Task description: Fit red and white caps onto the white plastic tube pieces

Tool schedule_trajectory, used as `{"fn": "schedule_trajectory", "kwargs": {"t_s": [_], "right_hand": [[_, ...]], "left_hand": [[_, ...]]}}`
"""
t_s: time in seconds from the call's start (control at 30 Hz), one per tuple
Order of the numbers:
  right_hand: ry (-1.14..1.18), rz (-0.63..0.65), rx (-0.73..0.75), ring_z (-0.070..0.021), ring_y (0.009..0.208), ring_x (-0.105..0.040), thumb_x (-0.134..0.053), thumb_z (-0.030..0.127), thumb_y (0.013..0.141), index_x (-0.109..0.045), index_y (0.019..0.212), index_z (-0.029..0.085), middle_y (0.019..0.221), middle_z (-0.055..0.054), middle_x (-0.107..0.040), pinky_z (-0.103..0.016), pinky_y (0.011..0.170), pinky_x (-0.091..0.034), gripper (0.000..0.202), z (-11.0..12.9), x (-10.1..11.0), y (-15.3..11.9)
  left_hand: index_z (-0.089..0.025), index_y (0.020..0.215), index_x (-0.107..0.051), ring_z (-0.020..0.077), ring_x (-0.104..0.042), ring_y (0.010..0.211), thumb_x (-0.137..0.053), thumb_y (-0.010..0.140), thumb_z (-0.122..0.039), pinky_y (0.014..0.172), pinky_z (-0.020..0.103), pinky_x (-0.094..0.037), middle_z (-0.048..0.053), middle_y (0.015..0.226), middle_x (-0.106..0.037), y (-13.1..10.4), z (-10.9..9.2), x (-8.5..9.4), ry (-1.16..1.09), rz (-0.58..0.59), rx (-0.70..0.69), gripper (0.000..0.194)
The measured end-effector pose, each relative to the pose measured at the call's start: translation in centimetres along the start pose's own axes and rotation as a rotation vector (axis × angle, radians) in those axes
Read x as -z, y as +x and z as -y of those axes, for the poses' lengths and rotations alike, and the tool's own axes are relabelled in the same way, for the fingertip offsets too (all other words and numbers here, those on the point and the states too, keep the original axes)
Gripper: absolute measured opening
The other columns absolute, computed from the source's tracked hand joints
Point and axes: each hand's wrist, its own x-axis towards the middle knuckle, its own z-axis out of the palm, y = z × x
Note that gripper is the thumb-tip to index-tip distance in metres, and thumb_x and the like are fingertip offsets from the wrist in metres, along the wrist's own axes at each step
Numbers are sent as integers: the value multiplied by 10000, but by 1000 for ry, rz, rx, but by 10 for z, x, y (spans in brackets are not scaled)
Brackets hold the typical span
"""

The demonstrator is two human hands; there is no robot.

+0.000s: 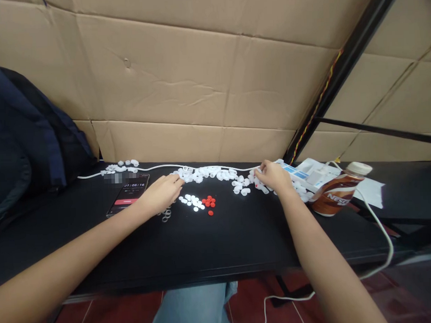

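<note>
My left hand (164,193) is closed, its fingertips together at the left end of a row of translucent white plastic pieces (205,173). Whatever sits between those fingers is too small to make out. On the right, my right hand (272,174) pinches at a small white plastic piece (257,172) within a looser heap of the same pieces (241,184). Between the hands lie small white discs (192,201) and a cluster of red discs (210,201). Metal-looking rings (166,214) are partly hidden under my left hand.
A phone (127,198) showing a timer lies left, near a dark backpack (33,125). A brown Nescafe bottle (335,192) stands right, beside papers (374,191) and a white cable (383,226). Cardboard (184,78) lines the back of the black table (204,246).
</note>
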Motion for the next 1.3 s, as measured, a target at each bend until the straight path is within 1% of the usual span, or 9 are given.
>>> {"fn": "schedule_trajectory", "kwargs": {"t_s": [0.2,0.43,0.53,0.63,0.73,0.8,0.93,1.07,1.3], "right_hand": [[-74,21,-125,-269,782,-617,-560,412,785,-616,879,178,903,-128,-677,-322,547,-312,258,-17,-7,2],[-39,-114,-33,-246,784,-611,-528,416,815,-602,874,192,908,-103,-673,-303,546,-286,244,-1,-1,-2],[-21,-169,16,-220,738,-600,-501,419,835,-601,846,190,896,-90,-668,-295,543,-273,250,7,1,-4],[-22,-216,60,-195,688,-580,-485,398,845,-603,815,186,867,-81,-659,-292,546,-261,245,16,3,-8],[-26,-226,126,-175,664,-564,-470,373,856,-603,805,183,851,-69,-651,-289,546,-250,237,25,4,-10],[-26,-226,157,-163,648,-553,-463,367,859,-607,799,182,835,-62,-644,-287,540,-239,241,30,4,-11],[-28,-229,201,-153,628,-540,-454,366,865,-622,807,182,824,-61,-637,-287,531,-230,256,35,5,-13],[-29,-229,231,-159,629,-549,-444,362,872,-625,809,181,831,-65,-646,-288,523,-224,263,36,5,-14],[-1,-209,270,-166,669,-580,-460,357,873,-621,813,188,852,-60,-661,-279,527,-241,242,39,5,-16]], "left_hand": [[-117,1070,-619,231,-587,908,-442,948,-154,776,352,-450,117,1034,-597,27,10,-15,1,-20,-18,218],[-108,893,-638,248,-574,967,-475,916,-119,837,382,-446,129,1010,-600,41,14,-23,-51,-29,-29,166],[-119,885,-630,227,-580,935,-466,936,-164,841,375,-452,113,993,-601,37,11,-13,-116,-21,-55,178],[-173,920,-621,163,-585,923,-480,954,-245,841,294,-466,52,999,-606,23,-1,5,-256,6,-131,163],[-196,943,-630,149,-588,923,-509,946,-263,837,277,-467,37,999,-613,3,-19,23,-665,100,-217,137],[-212,948,-650,148,-586,939,-543,928,-237,905,300,-439,26,995,-622,-9,-30,31,-753,150,-266,111],[-237,945,-669,146,-585,928,-587,910,-258,912,304,-430,6,956,-630,-19,-42,40,-766,199,-281,92],[-229,988,-662,149,-584,951,-524,950,-261,902,301,-436,19,1007,-635,-10,-43,40,-731,145,-255,147],[-211,1136,-628,195,-577,1010,-462,974,-188,847,318,-425,59,1110,-627,10,-48,25,-364,94,-411,233]]}}
